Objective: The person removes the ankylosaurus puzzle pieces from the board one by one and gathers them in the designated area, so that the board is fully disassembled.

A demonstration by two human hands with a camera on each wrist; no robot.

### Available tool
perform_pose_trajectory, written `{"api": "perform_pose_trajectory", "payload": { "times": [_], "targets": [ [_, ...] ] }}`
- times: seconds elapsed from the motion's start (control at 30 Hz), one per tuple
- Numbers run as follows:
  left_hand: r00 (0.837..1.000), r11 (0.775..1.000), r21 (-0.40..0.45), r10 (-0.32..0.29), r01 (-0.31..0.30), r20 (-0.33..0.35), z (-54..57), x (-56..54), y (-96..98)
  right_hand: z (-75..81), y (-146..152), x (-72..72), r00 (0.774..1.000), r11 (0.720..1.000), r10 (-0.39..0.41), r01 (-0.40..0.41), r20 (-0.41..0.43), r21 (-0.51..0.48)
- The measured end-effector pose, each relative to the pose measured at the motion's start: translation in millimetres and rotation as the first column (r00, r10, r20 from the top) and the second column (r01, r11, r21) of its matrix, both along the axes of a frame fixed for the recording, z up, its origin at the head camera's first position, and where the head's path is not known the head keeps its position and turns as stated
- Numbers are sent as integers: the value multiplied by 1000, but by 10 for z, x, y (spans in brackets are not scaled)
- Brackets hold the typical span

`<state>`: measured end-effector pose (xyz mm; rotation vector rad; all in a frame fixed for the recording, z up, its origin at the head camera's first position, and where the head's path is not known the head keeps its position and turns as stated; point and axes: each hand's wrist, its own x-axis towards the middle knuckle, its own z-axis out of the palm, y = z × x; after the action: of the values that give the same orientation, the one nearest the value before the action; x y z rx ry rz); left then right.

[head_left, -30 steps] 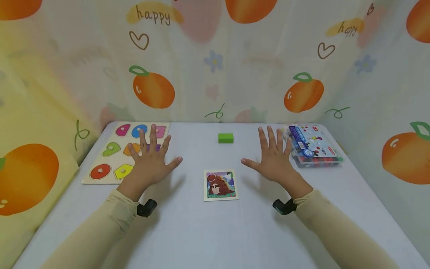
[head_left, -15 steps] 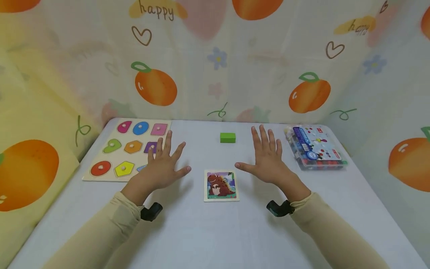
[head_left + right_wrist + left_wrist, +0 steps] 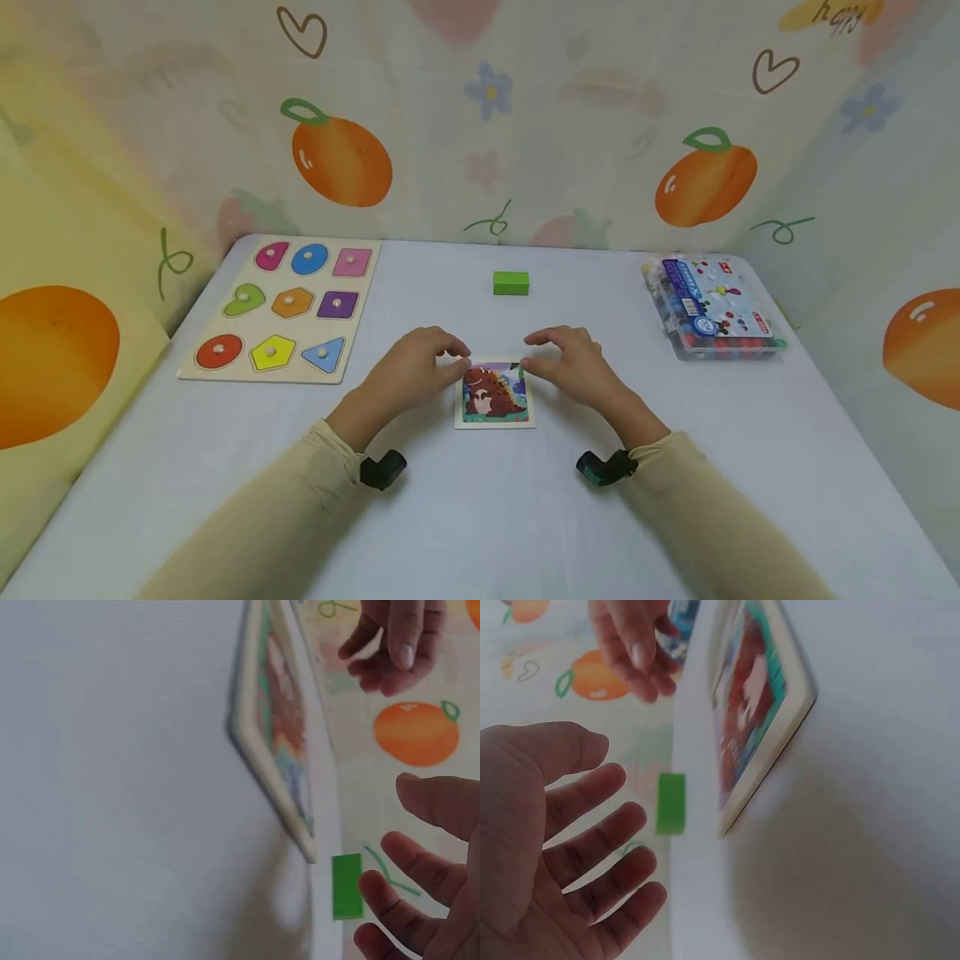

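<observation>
A small square dinosaur picture puzzle (image 3: 495, 398) in a pale wooden frame lies flat in the middle of the white table. My left hand (image 3: 412, 375) hovers at its upper left corner, fingers bent loosely and thumb apart from them. On the other side, my right hand (image 3: 579, 372) is at the upper right corner in a mirrored pose. Both wrist views show air between the fingers and the puzzle (image 3: 754, 697); neither hand holds anything. Beyond the puzzle sits a green block (image 3: 511, 283), also visible in the right wrist view as a green rectangle (image 3: 347, 887).
At the back left lies a wooden peg board (image 3: 302, 285) with several coloured knobbed shapes. A clear plastic case (image 3: 712, 308) of small coloured parts stands at the back right. Behind the table hangs a curtain (image 3: 420, 142) printed with oranges.
Both hands have moved inward and down to the puzzle's upper corners, their spread fingers now bent. The head view has tilted slightly down. Puzzle, block, board and case have stayed put.
</observation>
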<state>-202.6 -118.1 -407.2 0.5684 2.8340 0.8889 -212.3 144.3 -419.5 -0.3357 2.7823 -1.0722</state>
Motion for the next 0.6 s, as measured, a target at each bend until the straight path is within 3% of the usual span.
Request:
{"api": "perform_pose_trajectory", "payload": {
  "times": [0.13, 0.33, 0.6],
  "targets": [
    [998, 998, 18, -55, 55, -5, -176, -25, 170, -153, -26, -2, 1000, 1000, 15, -14, -16, 20],
    [995, 994, -43, -101, 100, -12, -399, -4, 308, -302, -30, 27, 999, 994, 31, -28, -26, 108],
    [985, 991, -112, -87, 71, -149, -466, 24, 359, -318, -40, 19, 997, 991, 38, -30, -65, 128]
  ]
}}
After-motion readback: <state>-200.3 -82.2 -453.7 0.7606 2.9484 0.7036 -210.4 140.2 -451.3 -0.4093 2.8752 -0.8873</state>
